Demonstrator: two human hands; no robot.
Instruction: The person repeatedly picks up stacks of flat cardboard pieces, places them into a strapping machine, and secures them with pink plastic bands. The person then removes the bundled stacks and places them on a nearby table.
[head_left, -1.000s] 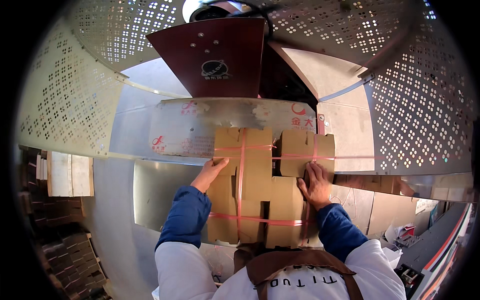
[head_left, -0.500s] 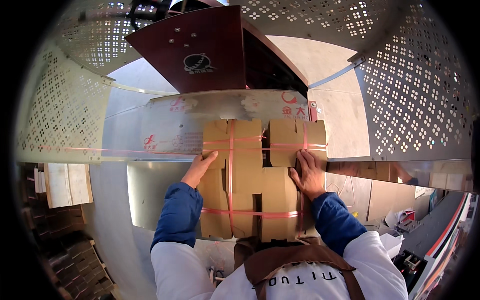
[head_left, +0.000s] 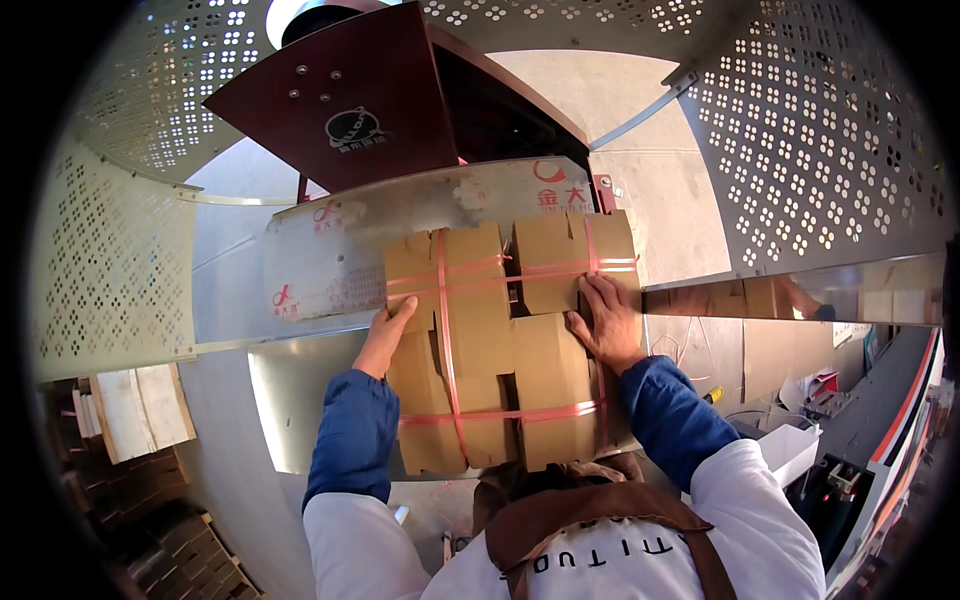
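Observation:
A wide bundle of folded brown cardboard boxes (head_left: 478,350) lies in front of my body, bound lengthwise and crosswise by pink plastic straps (head_left: 447,370). Its near edge comes up to my brown apron. My left hand (head_left: 384,335) grips the left side, thumb on top and the other fingers hidden down the side. On the far right part, my right hand (head_left: 608,322) holds the bundle palm down, its fingers bent over the top beside a strap and its thumb toward the middle.
A dark red machine housing (head_left: 335,100) stands beyond the metal worktop (head_left: 400,190). Perforated metal guards (head_left: 810,160) curve round both sides. Stacked cardboard (head_left: 195,555) lies at lower left, below a white-topped box (head_left: 145,410). A white bin (head_left: 785,450) sits at right.
The view has tilted and shifted, so the machine and worktop sit further left and higher. Both hands keep their places on the bundle, which lies slightly further left in the picture.

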